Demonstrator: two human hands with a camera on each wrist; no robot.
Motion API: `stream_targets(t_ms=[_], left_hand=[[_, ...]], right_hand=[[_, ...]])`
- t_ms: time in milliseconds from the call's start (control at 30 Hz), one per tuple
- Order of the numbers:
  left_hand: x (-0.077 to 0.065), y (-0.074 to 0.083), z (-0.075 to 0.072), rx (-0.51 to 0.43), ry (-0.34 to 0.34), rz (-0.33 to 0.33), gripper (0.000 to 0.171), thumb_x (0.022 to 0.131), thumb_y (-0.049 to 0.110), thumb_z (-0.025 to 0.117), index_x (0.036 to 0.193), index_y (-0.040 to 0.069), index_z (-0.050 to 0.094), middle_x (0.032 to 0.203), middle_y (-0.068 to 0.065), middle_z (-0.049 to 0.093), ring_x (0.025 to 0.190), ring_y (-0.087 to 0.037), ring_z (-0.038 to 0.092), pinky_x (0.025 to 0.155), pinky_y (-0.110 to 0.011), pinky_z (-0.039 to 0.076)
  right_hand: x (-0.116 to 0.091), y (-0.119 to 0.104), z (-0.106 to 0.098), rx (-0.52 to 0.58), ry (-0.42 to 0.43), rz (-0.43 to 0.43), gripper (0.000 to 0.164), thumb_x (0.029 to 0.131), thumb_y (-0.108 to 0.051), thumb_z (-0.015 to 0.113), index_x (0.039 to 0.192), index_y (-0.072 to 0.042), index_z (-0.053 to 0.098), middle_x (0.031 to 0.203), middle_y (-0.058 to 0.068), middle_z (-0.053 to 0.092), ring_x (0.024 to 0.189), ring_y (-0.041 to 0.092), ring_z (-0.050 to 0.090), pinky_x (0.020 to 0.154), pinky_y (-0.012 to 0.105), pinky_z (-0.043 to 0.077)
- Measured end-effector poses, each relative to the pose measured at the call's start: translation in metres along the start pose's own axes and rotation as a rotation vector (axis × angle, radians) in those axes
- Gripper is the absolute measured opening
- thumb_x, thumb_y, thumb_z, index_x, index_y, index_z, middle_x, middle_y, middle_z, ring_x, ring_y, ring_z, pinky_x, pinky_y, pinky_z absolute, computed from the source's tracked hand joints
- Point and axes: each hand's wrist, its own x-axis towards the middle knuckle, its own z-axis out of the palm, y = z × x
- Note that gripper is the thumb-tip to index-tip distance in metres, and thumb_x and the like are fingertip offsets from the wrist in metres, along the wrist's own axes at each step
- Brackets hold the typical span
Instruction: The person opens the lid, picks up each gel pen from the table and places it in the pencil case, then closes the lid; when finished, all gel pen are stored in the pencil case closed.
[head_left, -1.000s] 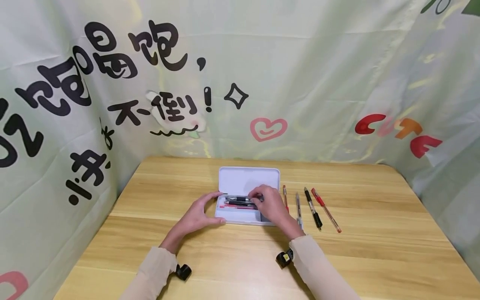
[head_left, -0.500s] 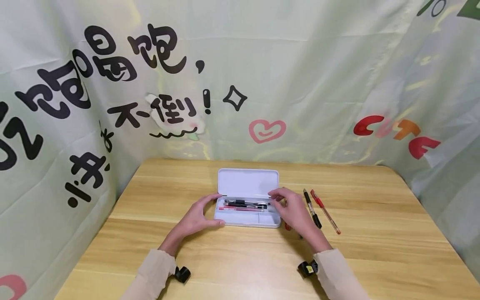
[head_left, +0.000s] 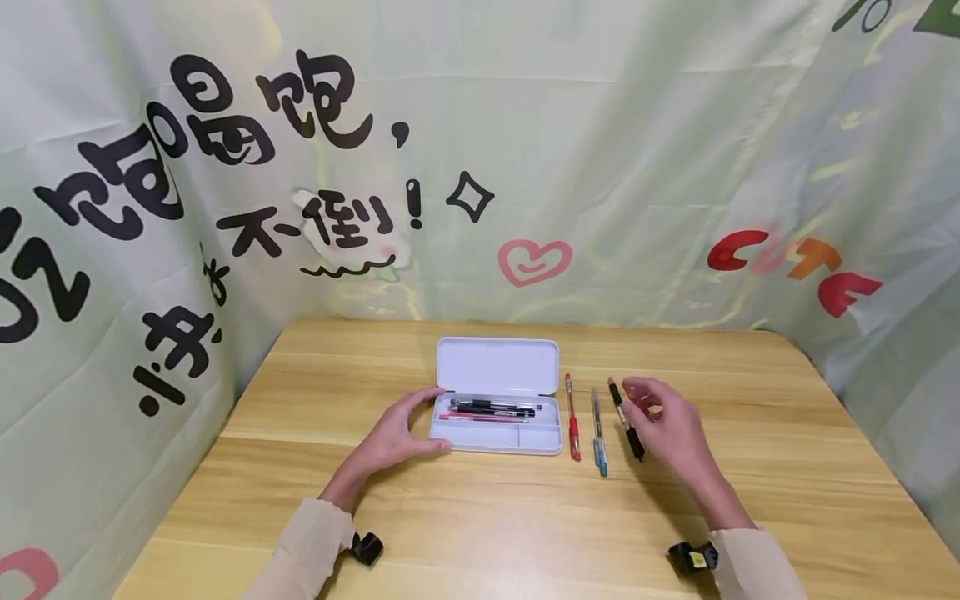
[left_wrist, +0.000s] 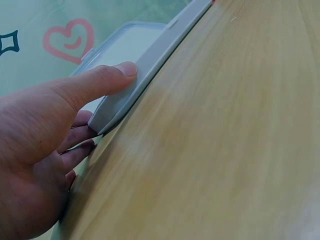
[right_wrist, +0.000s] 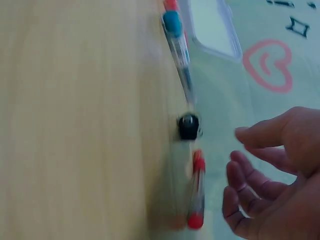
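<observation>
A white pencil case (head_left: 487,435) lies on the table with its lid (head_left: 498,365) raised at the back. In its rear compartment are black pens (head_left: 495,408) and a slim red pen (head_left: 483,418). My left hand (head_left: 390,435) holds the case's left end, thumb (left_wrist: 117,77) on the front wall and fingers around the far side. Over the row of pens at the right hovers my right hand (head_left: 672,425), fingers loosely bent and holding nothing. Just beside it in the right wrist view is a red-capped pen (right_wrist: 198,185), mostly covered by the hand in the head view.
Right of the case lie a red pen (head_left: 573,425), a clear pen with a blue cap (head_left: 597,433) and a black pen (head_left: 627,425). Behind the wooden table (head_left: 450,533) hangs a printed curtain (head_left: 622,167).
My right hand has moved from inside the case, out past its right end, to the rightmost pen. The left hand stays at the case.
</observation>
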Motion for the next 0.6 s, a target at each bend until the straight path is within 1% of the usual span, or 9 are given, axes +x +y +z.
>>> stream_targets(t_ms=[100, 200, 267, 400, 467, 600], left_hand=[[0.003, -0.001, 0.001, 0.011, -0.006, 0.004, 0.090, 0.073, 0.040, 0.094, 0.150, 0.019, 0.052, 0.155, -0.009, 0.047, 0.144, -0.034, 0.039, 0.116, -0.063, 0.028], [0.002, -0.004, 0.002, 0.021, -0.008, -0.001, 0.091, 0.073, 0.041, 0.094, 0.150, 0.019, 0.051, 0.155, -0.009, 0.047, 0.144, -0.034, 0.040, 0.116, -0.063, 0.028], [0.001, -0.005, 0.003, 0.031, -0.007, -0.006, 0.091, 0.073, 0.043, 0.093, 0.151, 0.021, 0.050, 0.155, -0.008, 0.047, 0.145, -0.033, 0.039, 0.116, -0.062, 0.028], [0.001, -0.005, 0.001, 0.036, 0.002, -0.014, 0.092, 0.073, 0.044, 0.094, 0.151, 0.022, 0.051, 0.155, -0.007, 0.047, 0.145, -0.032, 0.039, 0.117, -0.062, 0.028], [0.001, -0.005, 0.000, 0.033, -0.001, -0.014, 0.092, 0.073, 0.043, 0.094, 0.151, 0.021, 0.051, 0.156, -0.007, 0.047, 0.145, -0.031, 0.039, 0.117, -0.061, 0.028], [0.003, -0.004, 0.001, 0.028, -0.011, -0.004, 0.092, 0.074, 0.042, 0.093, 0.151, 0.020, 0.050, 0.156, -0.008, 0.046, 0.145, -0.031, 0.038, 0.117, -0.061, 0.028]], right_hand=[[-0.002, 0.015, -0.012, -0.031, -0.031, 0.058, 0.033, 0.095, -0.003, 0.072, 0.127, 0.002, 0.065, 0.106, 0.018, 0.069, 0.093, 0.033, 0.067, 0.070, 0.028, 0.055], [-0.004, 0.028, -0.018, -0.064, -0.105, 0.120, 0.037, 0.095, -0.006, 0.073, 0.129, 0.004, 0.063, 0.107, 0.019, 0.067, 0.093, 0.035, 0.066, 0.066, 0.032, 0.054], [-0.004, 0.032, -0.022, -0.081, -0.132, 0.141, 0.037, 0.094, -0.007, 0.074, 0.128, 0.005, 0.063, 0.104, 0.018, 0.067, 0.091, 0.034, 0.066, 0.063, 0.032, 0.051], [-0.004, 0.036, -0.026, -0.096, -0.168, 0.160, 0.037, 0.092, -0.008, 0.076, 0.125, 0.005, 0.064, 0.097, 0.012, 0.069, 0.085, 0.026, 0.065, 0.062, 0.029, 0.050], [-0.004, 0.036, -0.027, -0.084, -0.201, 0.173, 0.038, 0.092, -0.009, 0.076, 0.125, 0.006, 0.064, 0.096, 0.010, 0.069, 0.084, 0.023, 0.064, 0.062, 0.028, 0.050], [-0.002, 0.037, -0.028, -0.069, -0.252, 0.202, 0.033, 0.094, -0.011, 0.074, 0.122, 0.006, 0.065, 0.094, 0.008, 0.069, 0.080, 0.020, 0.062, 0.055, 0.028, 0.050]])
